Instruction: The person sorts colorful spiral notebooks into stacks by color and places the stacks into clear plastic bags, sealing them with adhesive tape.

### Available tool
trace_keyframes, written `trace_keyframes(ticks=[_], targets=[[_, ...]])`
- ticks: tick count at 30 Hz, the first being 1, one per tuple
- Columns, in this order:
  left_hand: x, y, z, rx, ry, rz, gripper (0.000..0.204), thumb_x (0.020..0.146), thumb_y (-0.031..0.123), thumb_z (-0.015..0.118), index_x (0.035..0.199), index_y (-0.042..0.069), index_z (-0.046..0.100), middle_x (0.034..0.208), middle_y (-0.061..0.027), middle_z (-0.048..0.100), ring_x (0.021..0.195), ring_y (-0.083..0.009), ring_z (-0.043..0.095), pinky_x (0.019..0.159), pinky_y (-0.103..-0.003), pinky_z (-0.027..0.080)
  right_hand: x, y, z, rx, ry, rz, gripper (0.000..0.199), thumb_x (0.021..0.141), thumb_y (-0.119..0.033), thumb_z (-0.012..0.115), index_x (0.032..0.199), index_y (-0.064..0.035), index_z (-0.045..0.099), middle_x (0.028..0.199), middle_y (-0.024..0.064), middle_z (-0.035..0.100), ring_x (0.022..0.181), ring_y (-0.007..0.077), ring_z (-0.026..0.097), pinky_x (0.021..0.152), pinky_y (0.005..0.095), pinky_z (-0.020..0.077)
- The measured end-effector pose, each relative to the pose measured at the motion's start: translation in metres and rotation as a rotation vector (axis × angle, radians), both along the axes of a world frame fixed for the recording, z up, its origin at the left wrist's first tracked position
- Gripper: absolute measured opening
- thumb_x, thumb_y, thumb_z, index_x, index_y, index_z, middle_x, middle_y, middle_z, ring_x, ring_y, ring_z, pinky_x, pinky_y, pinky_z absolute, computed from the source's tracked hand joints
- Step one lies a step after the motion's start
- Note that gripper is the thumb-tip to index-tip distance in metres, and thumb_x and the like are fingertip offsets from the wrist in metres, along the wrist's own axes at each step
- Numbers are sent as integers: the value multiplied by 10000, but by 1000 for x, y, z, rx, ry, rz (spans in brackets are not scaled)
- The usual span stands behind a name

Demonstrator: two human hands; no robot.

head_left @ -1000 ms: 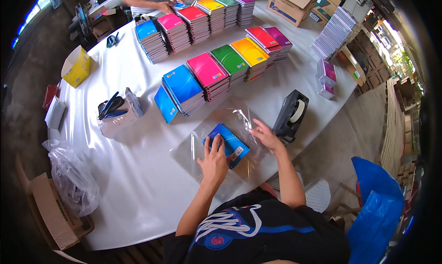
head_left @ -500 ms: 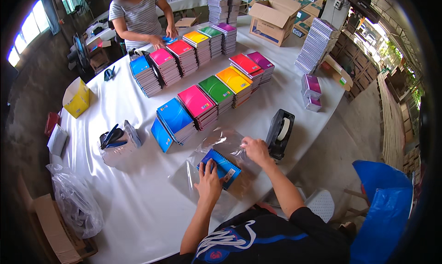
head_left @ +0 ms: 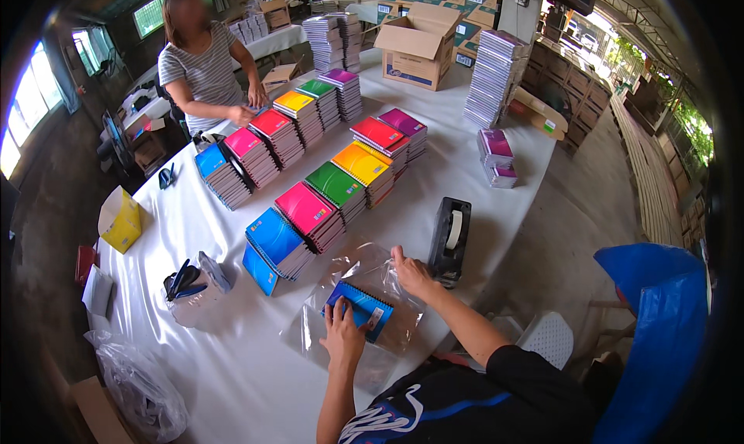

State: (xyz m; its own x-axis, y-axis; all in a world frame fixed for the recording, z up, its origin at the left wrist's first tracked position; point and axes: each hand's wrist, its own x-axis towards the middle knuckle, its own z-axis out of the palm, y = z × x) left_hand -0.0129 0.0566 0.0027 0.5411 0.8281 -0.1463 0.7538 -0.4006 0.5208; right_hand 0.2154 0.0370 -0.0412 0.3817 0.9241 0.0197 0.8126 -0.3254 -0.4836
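Note:
A blue spiral notebook lies tilted on a clear plastic sheet in front of me. My left hand rests on the notebook with its fingers spread over the cover's left part. At the sheet's upper right, beside the tape dispenser, my right hand has its fingers closed on the plastic. The black tape dispenser with a roll of pale tape stands just right of that hand. Whether the plastic is a bag or a loose sheet I cannot tell.
Beyond my hands run rows of stacked notebooks in several colours. Left are a holder with scissors, a yellow box and crumpled plastic. An open carton and tall notebook stacks stand far back. Another person works opposite.
The whole view has shifted, bringing the other person's head into the picture. That person's hands have moved apart. My hands keep nearly the same places on the notebook and the plastic.

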Motion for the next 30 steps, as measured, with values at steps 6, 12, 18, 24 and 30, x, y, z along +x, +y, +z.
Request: trace_keyframes(ticks=[6,12,18,24,30], targets=[[-2,0,-3,28,-18,-1,677,727,280,736,1318,110,455,1439,6,328,1364,-277,241,811,-720,374,-5,-10,19,332,-312,39,148,864,-67,454,955,-50,569,897,127,640,845,365,614,748,454,485],[0,1,-5,66,-39,-38,814,714,227,749,1409,189,327,1425,-32,351,1342,-302,284,823,-739,354,-15,-15,37,231,101,67,155,822,-131,550,931,-98,655,834,138,647,777,338,626,707,403,496],[10,13,-3,17,-131,-182,905,680,74,739,1412,361,293,1315,-63,436,1248,-415,362,833,-717,371,-64,-6,57,28,440,241,172,776,-159,582,853,-35,674,752,202,632,716,369,625,673,406,499],[19,9,1,155,-89,-134,559,683,106,700,1222,118,554,1087,-111,537,1003,-341,553,1018,-535,320,-66,-22,40,-114,562,376,214,775,-149,611,934,-10,642,851,209,644,762,308,644,674,396,501],[9,4,11,136,-235,-17,757,577,36,783,1264,85,468,1198,-129,496,1163,-395,449,957,-423,424,-32,25,24,-3,993,176,623,801,-244,713,1339,-102,432,1153,94,588,802,142,590,643,295,503]])
